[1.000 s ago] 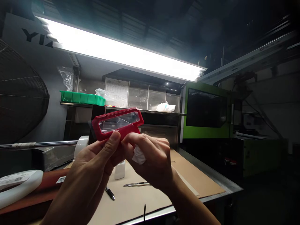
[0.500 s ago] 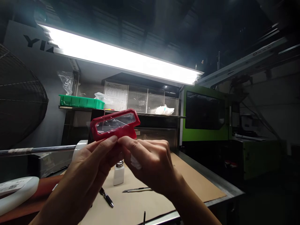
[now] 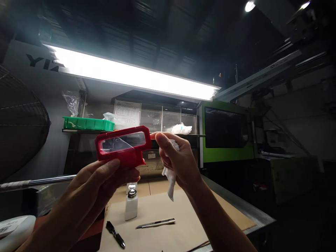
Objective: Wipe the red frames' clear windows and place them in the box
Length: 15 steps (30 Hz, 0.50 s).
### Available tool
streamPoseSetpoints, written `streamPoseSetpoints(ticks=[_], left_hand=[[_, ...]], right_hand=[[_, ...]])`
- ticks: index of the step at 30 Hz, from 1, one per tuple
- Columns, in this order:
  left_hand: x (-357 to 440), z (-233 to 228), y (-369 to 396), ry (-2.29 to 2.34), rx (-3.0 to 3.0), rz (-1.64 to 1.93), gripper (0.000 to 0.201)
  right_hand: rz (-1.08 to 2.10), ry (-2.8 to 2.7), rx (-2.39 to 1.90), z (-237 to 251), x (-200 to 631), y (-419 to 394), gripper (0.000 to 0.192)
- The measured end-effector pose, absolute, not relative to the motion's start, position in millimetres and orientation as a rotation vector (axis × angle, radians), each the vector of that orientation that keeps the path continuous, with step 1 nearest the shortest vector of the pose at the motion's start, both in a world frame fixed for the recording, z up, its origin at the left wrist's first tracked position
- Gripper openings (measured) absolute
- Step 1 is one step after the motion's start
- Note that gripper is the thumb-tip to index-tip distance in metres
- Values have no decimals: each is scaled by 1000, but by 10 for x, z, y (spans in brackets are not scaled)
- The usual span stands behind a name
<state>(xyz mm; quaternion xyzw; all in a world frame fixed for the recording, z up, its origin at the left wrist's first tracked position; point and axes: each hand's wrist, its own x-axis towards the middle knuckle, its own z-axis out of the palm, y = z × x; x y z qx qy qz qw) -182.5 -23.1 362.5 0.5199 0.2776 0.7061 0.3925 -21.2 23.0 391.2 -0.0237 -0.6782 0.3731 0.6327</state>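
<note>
A red plastic frame with a clear window [image 3: 128, 159] is held up in front of me, tilted slightly. My left hand [image 3: 105, 175] grips its lower edge, thumb in front and fingers behind. At the frame's right end is my right hand [image 3: 175, 154], its index finger reaching to that edge. A crumpled white tissue [image 3: 171, 182] is tucked in the right hand's curled fingers and hangs below the palm. Beneath the hands, a white bottle with a metal top [image 3: 131, 206] stands on the bench. A craft knife [image 3: 155, 223] and a black pen [image 3: 116, 235] lie near it.
Brown cardboard [image 3: 147, 239] covers the bench. On the shelf behind are a green tray [image 3: 89, 124] and a white crumpled bag [image 3: 181, 129]. A bright tube lamp [image 3: 131, 73] hangs overhead. At right stands a green machine [image 3: 228, 157]; a large fan [image 3: 21, 126] is at left.
My right hand has moved from the frame's lower edge to its right end, and the tissue now shows hanging from it. The frame has shifted slightly left. The camera view has tilted upward.
</note>
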Motion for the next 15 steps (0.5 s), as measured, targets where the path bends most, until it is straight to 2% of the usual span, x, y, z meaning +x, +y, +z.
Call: streamPoseSetpoints(ticks=[7,15], left_hand=[[-1876,3611,-189,696,1483,1713,32],[-1778,3662,-325,646,1516,1680,21]], right_hand=[[1088,-1618,76,3921,-209,222,21],[1275,-1590,215,3907,-234,298,19]])
